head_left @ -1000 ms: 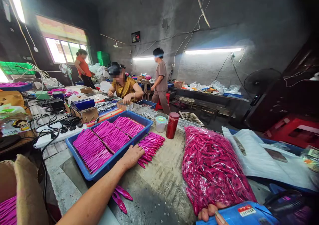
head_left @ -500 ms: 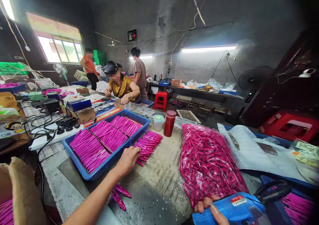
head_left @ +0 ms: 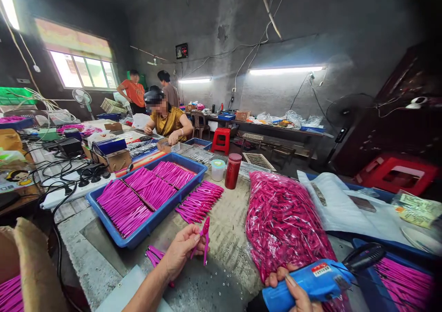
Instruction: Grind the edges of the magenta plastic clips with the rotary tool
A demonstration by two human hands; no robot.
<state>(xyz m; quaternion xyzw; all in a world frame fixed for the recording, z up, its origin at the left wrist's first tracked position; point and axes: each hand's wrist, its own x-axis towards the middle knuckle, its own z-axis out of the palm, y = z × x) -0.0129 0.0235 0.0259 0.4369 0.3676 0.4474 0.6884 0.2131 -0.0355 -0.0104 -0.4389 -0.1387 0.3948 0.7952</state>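
Between its fingertips my left hand [head_left: 184,248] holds a pair of pink pliers [head_left: 205,238], jaws up and handles slightly spread. My right hand [head_left: 293,288] is wrapped round a blue power tool [head_left: 305,284] with a black cable end, low at the right. Behind the tool lies a clear bag of pink pliers [head_left: 285,215]. Beyond my left hand, a row of pink pliers [head_left: 202,201] lies on the table. Left of it, a blue tray [head_left: 129,244] holds many pink pliers in sections. More pink pliers [head_left: 154,255] lie beside my left wrist, partly hidden.
A red jar [head_left: 233,171] and a lidded tub [head_left: 218,170] stand behind the row. Small rings are scattered on the tabletop [head_left: 221,275]. A power strip [head_left: 72,192] with cables lies left. A person in yellow [head_left: 169,120] sits across; two people stand behind.
My left hand has moved from the row towards me and now shows pliers in its fingers. The blue tool has risen slightly and shifted left. The two standing people have changed position.
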